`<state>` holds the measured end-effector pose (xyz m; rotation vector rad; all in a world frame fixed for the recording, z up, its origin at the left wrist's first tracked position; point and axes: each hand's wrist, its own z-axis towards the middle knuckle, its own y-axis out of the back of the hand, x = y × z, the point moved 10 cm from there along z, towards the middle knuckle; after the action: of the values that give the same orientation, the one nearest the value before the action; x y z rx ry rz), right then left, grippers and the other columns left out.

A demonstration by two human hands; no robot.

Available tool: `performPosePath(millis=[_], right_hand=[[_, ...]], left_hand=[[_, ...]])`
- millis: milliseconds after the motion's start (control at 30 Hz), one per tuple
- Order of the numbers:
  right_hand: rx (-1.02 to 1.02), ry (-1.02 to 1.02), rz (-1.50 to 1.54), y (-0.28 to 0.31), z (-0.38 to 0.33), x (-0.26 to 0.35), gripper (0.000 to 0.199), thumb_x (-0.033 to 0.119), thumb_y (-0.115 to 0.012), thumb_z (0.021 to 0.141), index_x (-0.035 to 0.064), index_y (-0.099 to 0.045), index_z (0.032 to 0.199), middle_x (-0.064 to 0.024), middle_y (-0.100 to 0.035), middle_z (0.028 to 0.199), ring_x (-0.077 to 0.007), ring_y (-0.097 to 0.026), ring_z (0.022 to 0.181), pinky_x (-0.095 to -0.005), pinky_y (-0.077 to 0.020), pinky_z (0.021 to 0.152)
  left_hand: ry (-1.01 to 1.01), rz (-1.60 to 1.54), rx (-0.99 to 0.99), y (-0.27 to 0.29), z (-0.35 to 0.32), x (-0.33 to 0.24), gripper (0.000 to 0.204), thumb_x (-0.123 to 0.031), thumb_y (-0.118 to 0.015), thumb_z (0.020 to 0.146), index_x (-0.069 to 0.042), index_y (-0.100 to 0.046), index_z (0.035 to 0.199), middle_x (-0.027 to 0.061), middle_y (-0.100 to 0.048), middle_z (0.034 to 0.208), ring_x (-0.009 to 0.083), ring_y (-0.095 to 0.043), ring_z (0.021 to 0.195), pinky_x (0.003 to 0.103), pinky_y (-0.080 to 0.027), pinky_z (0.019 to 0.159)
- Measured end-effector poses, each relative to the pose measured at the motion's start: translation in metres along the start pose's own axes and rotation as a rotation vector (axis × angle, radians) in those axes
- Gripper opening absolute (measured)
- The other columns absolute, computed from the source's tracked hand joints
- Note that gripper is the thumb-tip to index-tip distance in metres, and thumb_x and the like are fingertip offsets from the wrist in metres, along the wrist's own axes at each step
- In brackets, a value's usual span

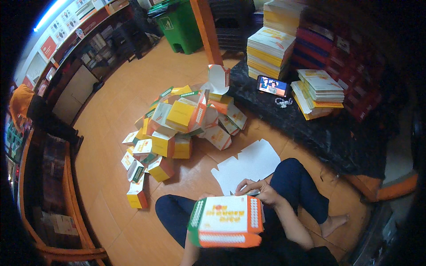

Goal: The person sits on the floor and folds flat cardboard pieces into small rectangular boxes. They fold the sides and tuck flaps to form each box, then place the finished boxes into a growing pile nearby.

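Note:
Over my lap is a partly folded cardboard box (228, 217), white with green and orange flaps and printed lettering. My right hand (262, 192) pinches its far right edge, fingers bent around a flap. At its far left edge a little of my left hand (207, 195) shows; the rest is hidden behind the cardboard, with the left forearm running up underneath. Just beyond the hands a flat carton blank (248, 164) lies on the floor, plain white side up.
A heap of folded boxes (179, 115) covers the floor ahead. To the right, a dark ledge (310, 137) bears stacked flat cartons (270, 48), a smaller carton stack (320, 88), a propped phone (272, 86) and a beaded string (284, 102). A green bin (179, 29) stands behind.

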<state>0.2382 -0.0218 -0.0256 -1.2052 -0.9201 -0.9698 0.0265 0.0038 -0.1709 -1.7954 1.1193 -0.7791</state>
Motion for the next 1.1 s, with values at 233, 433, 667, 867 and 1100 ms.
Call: performPosePath(millis=[233, 433, 667, 867, 1100], right_hand=[[-0.012, -0.011, 0.269, 0.006, -0.007, -0.041, 0.029, 0.011, -0.075, 0.084, 0.002, -0.075, 0.111, -0.0107, -0.068, 0.114, -0.0222, -0.063, 0.111, -0.0371, -0.049, 0.1], [-0.566, -0.193, 0.678, 0.025, -0.031, -0.119, 0.04, 0.006, -0.067, 0.093, 0.0043, -0.058, 0.132, -0.0087, -0.066, 0.114, -0.0234, -0.064, 0.112, -0.0346, -0.054, 0.092], [-0.878, -0.545, 0.642, 0.024, -0.055, -0.221, 0.037, 0.009, -0.07, 0.093, -0.0027, -0.058, 0.126, -0.0127, -0.068, 0.098, -0.0234, -0.072, 0.083, -0.0308, -0.0605, 0.068], [-0.539, -0.771, -0.444, 0.051, -0.063, -0.226, 0.039, 0.032, -0.072, 0.094, -0.0068, -0.068, 0.092, -0.0114, -0.07, 0.074, -0.0177, -0.067, 0.055, -0.0298, -0.0553, 0.049], [-0.289, -0.678, -0.695, 0.024, -0.023, -0.164, 0.042, 0.04, -0.072, 0.093, -0.0022, -0.069, 0.087, -0.0153, -0.07, 0.077, -0.0226, -0.07, 0.064, -0.035, -0.0577, 0.059]], left_hand=[[0.325, -0.109, 0.481, -0.029, 0.022, 0.018, 0.047, -0.04, -0.046, 0.104, -0.002, -0.056, 0.13, 0.0231, -0.05, 0.146, 0.0324, -0.055, 0.128, 0.047, -0.045, 0.109], [0.075, 0.006, 0.495, -0.111, 0.022, 0.006, 0.083, -0.07, -0.046, 0.095, -0.005, -0.042, 0.145, 0.0214, -0.059, 0.133, 0.0357, -0.057, 0.125, 0.05, -0.049, 0.105], [-0.143, 1.041, -0.296, -0.046, 0.067, -0.003, 0.099, -0.08, -0.049, 0.086, -0.022, -0.021, 0.16, 0.0187, -0.038, 0.153, 0.0438, -0.048, 0.131, 0.058, -0.041, 0.106], [-0.114, 0.617, -0.272, -0.014, 0.078, -0.009, 0.106, -0.089, -0.04, 0.082, -0.022, -0.019, 0.162, 0.011, -0.031, 0.16, 0.0394, -0.036, 0.142, 0.058, -0.029, 0.115], [-0.39, 0.621, -0.215, -0.015, 0.073, -0.053, 0.094, -0.084, -0.041, 0.088, -0.015, -0.042, 0.152, 0.0122, -0.051, 0.145, 0.0294, -0.051, 0.131, 0.046, -0.043, 0.109]])
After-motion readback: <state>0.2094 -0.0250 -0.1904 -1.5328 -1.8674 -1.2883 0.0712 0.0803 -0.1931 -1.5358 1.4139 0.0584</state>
